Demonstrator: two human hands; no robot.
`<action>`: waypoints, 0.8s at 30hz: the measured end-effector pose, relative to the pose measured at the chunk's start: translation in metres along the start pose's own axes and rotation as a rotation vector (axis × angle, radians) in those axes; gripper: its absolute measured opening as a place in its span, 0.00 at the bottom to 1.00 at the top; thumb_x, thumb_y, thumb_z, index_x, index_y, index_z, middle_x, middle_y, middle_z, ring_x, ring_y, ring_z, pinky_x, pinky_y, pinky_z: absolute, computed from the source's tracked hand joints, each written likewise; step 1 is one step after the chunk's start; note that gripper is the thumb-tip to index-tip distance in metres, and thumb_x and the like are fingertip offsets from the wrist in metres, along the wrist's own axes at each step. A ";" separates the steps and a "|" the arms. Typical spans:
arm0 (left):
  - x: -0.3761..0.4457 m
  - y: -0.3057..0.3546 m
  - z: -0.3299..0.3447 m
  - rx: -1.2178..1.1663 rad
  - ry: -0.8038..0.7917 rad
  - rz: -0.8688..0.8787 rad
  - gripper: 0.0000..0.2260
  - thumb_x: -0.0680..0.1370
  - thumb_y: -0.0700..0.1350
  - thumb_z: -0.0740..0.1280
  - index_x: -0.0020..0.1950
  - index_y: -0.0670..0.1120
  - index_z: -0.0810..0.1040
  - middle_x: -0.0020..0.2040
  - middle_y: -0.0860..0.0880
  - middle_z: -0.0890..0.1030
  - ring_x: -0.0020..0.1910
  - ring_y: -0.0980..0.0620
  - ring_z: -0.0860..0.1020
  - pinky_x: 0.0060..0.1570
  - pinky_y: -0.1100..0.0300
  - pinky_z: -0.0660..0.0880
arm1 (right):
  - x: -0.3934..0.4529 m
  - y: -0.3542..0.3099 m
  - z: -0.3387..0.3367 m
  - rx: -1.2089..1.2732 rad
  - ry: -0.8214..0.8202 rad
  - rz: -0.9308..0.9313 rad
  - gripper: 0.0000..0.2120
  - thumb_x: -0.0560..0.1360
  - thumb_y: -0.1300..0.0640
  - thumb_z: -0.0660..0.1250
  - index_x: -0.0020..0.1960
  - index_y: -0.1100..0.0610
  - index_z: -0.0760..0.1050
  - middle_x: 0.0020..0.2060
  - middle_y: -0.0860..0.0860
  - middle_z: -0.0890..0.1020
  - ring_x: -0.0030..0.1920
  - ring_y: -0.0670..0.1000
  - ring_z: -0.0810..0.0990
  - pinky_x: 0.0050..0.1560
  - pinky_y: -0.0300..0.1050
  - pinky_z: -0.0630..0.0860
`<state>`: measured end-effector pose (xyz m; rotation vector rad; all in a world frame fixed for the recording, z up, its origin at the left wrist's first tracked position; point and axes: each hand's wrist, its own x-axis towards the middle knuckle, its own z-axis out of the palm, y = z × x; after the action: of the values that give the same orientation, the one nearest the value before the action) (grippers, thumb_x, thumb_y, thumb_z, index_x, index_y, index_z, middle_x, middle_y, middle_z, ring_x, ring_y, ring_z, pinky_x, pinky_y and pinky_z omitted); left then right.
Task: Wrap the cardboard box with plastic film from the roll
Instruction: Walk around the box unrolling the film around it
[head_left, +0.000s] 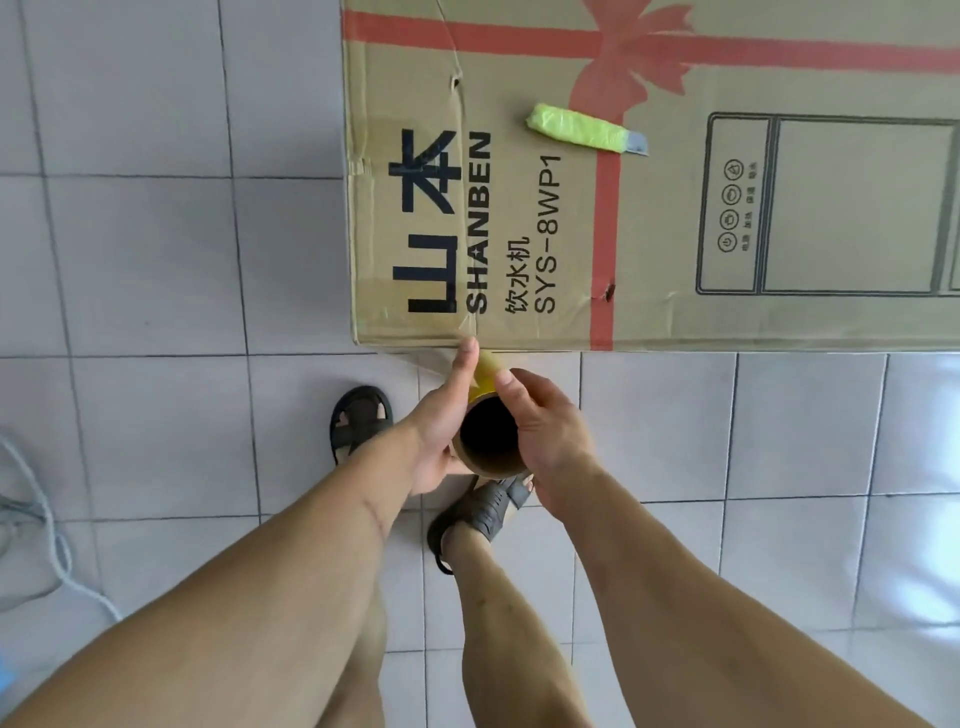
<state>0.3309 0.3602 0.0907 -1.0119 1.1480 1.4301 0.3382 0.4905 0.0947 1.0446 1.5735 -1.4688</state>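
Gripping the film roll (488, 439) from either side, the left hand (441, 431) and right hand (550, 431) hold it upright just beside the cardboard box (649, 249) on the tiled floor (156, 260). A yellow-handled utility knife (587, 130) lies on the box's top face.

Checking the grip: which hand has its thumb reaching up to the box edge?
The left hand; its thumb touches the cardboard box edge, while the right hand only grips the roll.

Pale tiled floor (156, 260); dark grout lines; daylight sheen
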 end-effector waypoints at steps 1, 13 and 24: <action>0.003 0.001 0.003 0.024 0.027 0.012 0.50 0.65 0.85 0.57 0.74 0.54 0.81 0.69 0.47 0.87 0.72 0.45 0.82 0.77 0.38 0.73 | 0.003 -0.001 -0.005 0.000 0.012 -0.009 0.26 0.74 0.37 0.69 0.68 0.47 0.75 0.57 0.50 0.82 0.56 0.50 0.80 0.52 0.44 0.78; 0.014 0.014 0.030 0.060 -0.032 -0.022 0.54 0.61 0.85 0.58 0.75 0.51 0.80 0.66 0.46 0.88 0.68 0.44 0.85 0.74 0.40 0.78 | 0.008 0.008 -0.034 0.155 0.019 0.024 0.28 0.77 0.37 0.66 0.73 0.48 0.72 0.63 0.50 0.80 0.63 0.50 0.78 0.57 0.43 0.76; 0.031 0.020 0.045 0.105 -0.017 -0.027 0.54 0.60 0.85 0.59 0.74 0.51 0.80 0.63 0.45 0.89 0.66 0.44 0.85 0.74 0.43 0.78 | 0.007 0.013 -0.043 0.195 0.036 0.052 0.47 0.60 0.24 0.71 0.73 0.46 0.71 0.65 0.49 0.79 0.65 0.50 0.78 0.68 0.49 0.72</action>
<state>0.3059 0.4098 0.0729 -0.9371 1.1800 1.3408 0.3478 0.5340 0.0863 1.2195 1.4374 -1.5995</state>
